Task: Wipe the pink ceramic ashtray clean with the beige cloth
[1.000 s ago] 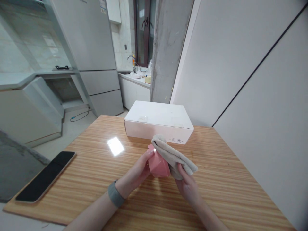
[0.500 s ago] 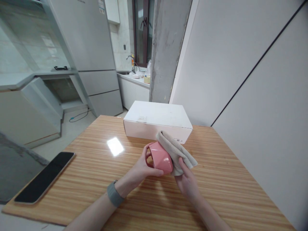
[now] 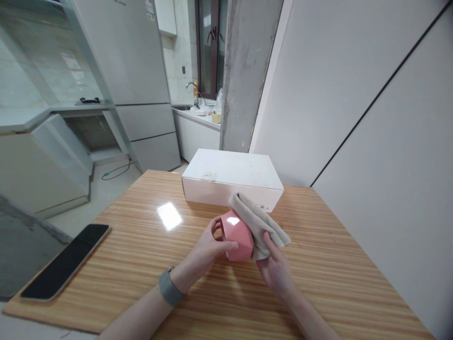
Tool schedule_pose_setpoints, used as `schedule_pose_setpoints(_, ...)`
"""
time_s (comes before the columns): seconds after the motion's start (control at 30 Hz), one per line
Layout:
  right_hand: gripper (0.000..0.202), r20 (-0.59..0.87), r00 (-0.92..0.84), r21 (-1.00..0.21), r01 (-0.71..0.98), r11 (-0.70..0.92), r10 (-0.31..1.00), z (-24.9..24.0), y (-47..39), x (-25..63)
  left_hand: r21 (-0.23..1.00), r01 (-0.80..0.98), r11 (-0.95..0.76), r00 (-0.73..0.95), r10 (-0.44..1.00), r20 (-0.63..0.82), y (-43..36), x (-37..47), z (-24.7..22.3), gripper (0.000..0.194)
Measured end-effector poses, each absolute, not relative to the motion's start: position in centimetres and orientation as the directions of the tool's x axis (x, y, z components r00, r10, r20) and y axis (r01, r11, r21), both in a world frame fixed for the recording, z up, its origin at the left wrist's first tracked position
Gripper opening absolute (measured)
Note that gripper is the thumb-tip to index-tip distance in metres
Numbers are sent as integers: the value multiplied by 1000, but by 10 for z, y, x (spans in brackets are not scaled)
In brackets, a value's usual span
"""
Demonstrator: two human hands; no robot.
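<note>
A glossy pink faceted bowl [image 3: 238, 238] is tipped on its side above the table, its opening turned to the left. My left hand [image 3: 211, 245] grips it at the rim, thumb on the outer wall and the fingers reaching round the far edge. Against the bowl's right side lies a folded grey-beige cloth [image 3: 260, 224]. My right hand [image 3: 276, 264] holds that cloth, with the thumb on top and the other fingers mostly hidden beneath it. The cloth covers part of the bowl's base.
A white cardboard box [image 3: 231, 171] stands on the wood-grain table [image 3: 329, 264], just beyond my hands. At the left table edge lies a black-screened phone or tablet [image 3: 67, 262]. Behind are a fridge [image 3: 122, 56], a sink counter and a white wall.
The bowl has turned slightly in my left hand, so its facets and highlight sit differently. My left thumb has shifted a little up and left. The right hand and cloth look almost unchanged.
</note>
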State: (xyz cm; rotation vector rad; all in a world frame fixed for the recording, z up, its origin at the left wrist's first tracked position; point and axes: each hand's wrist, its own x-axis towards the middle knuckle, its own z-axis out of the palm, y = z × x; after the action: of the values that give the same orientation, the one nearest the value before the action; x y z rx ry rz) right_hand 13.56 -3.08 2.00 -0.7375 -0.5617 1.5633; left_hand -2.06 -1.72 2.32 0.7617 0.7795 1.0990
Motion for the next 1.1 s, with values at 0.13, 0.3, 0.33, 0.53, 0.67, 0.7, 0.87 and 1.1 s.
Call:
schedule_pose_setpoints(0.13, 36, -125, -37, -745, -657, -118, 992, 14, -32, 137, 771, -550, 321, 308, 936, -170, -17, -20, 20, 59)
schedule_pose_setpoints(0.3, 39, -117, -82, -759, -635, -142, 990, 15, -33, 140, 735, -589, 336, 308, 934, -180, -15, -23, 18, 68)
schedule_pose_setpoints(0.33, 40, -119, -79, -764, -630, -142, 990, 15, -33, 140, 734, -586, 344, 317, 931, -183, -15, -23, 18, 68)
schedule_pose_setpoints(0.53, 37, -109, 9, -786, -612, -81, 994, 12, -30, 138, 727, -598, 336, 319, 933, -169, -19, -20, 23, 69)
schedule_pose_setpoints(0.67, 35, -119, -16, -754, -649, -101, 993, 18, -30, 137, 776, -563, 285, 336, 937, -100, -23, -18, 31, 83)
schedule_pose_setpoints(0.7, 35, -122, -19, -749, -654, -105, 992, 20, -30, 138, 786, -547, 289, 342, 934, -105, -24, -18, 32, 86)
schedule_pose_setpoints(0.87, 37, -131, -12, -747, -657, -107, 991, 22, -33, 137, 857, -461, 229, 261, 958, -116, -21, -21, 27, 98)
schedule_pose_setpoints(1.1, 34, -142, -34, -725, -677, -127, 989, 26, -32, 135, 879, -434, 199, 196, 973, -123, -15, -21, 15, 81)
